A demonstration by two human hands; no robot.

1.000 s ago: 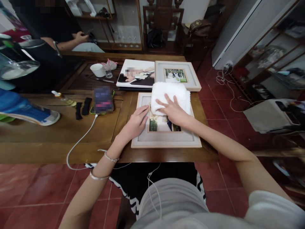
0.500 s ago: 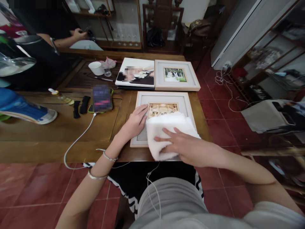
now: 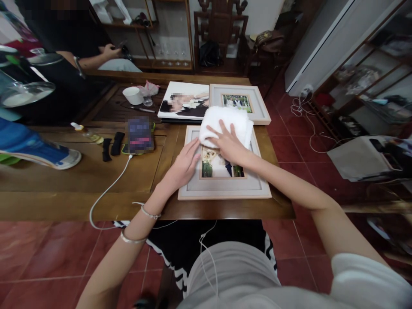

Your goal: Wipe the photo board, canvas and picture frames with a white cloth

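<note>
A picture frame (image 3: 225, 189) with a pale wood edge and wide light mat lies flat near the table's front edge, a photo in its middle. My left hand (image 3: 185, 165) rests on the frame's left side, fingers stretched out, holding nothing. Under my right hand (image 3: 230, 143) is a folded white towel (image 3: 238, 120), pressed on the frame's upper part. The right fingers are spread over the towel, with the thumb side partly hidden in its folds. The towel covers the top of the photo and overlaps the lower edge of a second framed photo (image 3: 262, 107) behind.
A large photo print (image 3: 183, 109) on a stack lies behind. Leftward are a phone (image 3: 140, 135) with a white cable (image 3: 107, 189), two black strips, a small bottle (image 3: 92, 135), a white cup (image 3: 132, 95) and a blue shoe-like object (image 3: 35, 143). A person with a hand (image 3: 111, 51) on a device sits across.
My right hand has slid the towel away from me, from the frame's lower right to its top, uncovering the lower photo. My left hand stays on the frame's left side.
</note>
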